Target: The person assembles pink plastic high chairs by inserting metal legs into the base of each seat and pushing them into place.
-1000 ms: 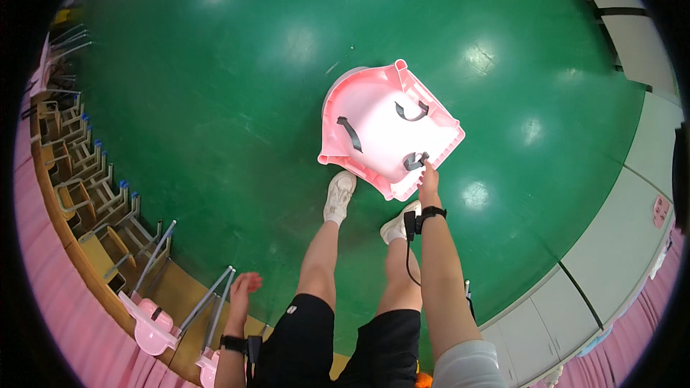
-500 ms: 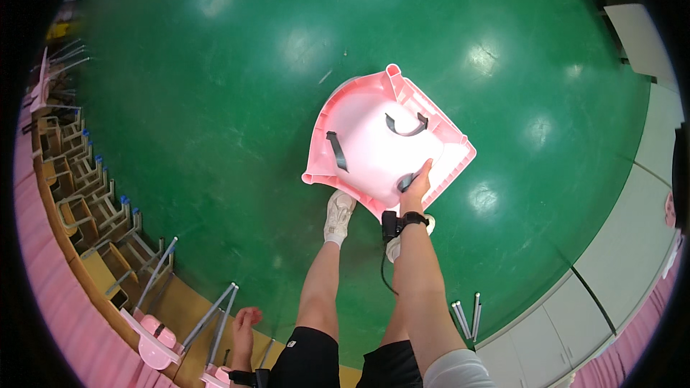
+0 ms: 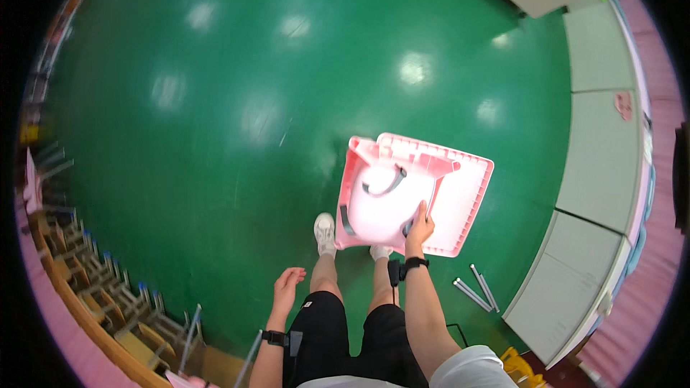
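A pink plastic high-chair seat [image 3: 384, 197], with its underside up and grey straps showing, is in front of my legs. Attached or set against its right side is a flat pink tray [image 3: 463, 208] with a ribbed rim; I cannot tell how the two join. My right hand [image 3: 419, 228] is closed on the seat near a grey strap. Lower left, my left hand [image 3: 289, 280] hangs beside my leg with its fingers apart and nothing in it.
Several metal tubes [image 3: 476, 291] lie on the green floor at the right. White cabinets [image 3: 602, 151] line the right wall. Small chairs with metal legs [image 3: 118, 291] stand along the left side. A yellow object [image 3: 521, 370] is at the lower right.
My view has swung to the right and the seat now sits lower in it, the tray showing more fully. My left hand has come up and forward; my right still grips the seat.
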Tool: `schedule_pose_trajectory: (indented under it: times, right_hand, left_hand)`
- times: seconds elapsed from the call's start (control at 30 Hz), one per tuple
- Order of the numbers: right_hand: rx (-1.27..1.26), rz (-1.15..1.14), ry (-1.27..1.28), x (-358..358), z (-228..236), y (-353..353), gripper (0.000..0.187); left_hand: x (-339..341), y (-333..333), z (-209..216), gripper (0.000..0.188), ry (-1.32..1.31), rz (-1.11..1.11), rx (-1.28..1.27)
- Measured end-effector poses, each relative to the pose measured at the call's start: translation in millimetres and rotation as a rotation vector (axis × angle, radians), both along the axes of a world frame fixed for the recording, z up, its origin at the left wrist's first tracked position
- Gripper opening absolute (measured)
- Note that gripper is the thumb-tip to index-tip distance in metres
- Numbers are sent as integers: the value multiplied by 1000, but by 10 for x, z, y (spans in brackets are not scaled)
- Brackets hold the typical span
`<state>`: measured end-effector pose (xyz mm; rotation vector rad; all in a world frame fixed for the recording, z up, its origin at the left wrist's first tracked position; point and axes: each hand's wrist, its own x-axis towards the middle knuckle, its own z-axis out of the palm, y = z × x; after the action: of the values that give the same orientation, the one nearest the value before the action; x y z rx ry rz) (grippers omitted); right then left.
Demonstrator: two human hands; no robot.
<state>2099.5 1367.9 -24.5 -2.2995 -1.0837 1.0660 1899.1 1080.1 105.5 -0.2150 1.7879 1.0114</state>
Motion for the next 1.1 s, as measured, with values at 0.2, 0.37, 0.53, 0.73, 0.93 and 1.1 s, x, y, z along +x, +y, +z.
schedule_pose_trajectory:
  times: [0.2,0.37,0.53,0.73,0.93,1.1]
  right_hand:
    - [178,268,-256,1047,1845,547,62]
    - [223,285,-344,2282,3074,827,57]
    - [327,379,-239,3771,3797,1177,52]
    - [267,408,-164,5793,3666,1519,55]
    - [251,341,-234,6969,3666,2061,54]
    - [96,198,-131,6309,4116,2965,54]
  left_hand:
    - [79,1785,905,28,92,-325,308]
    - [907,3356,1603,29,193,-733,468]
    - [2478,4740,1852,48,217,-1091,509]
    - [4730,5636,1690,91,73,-1550,432]
    - [6157,6046,1855,87,-233,-1348,417]
    - [5614,7196,1998,76,-128,-1482,425]
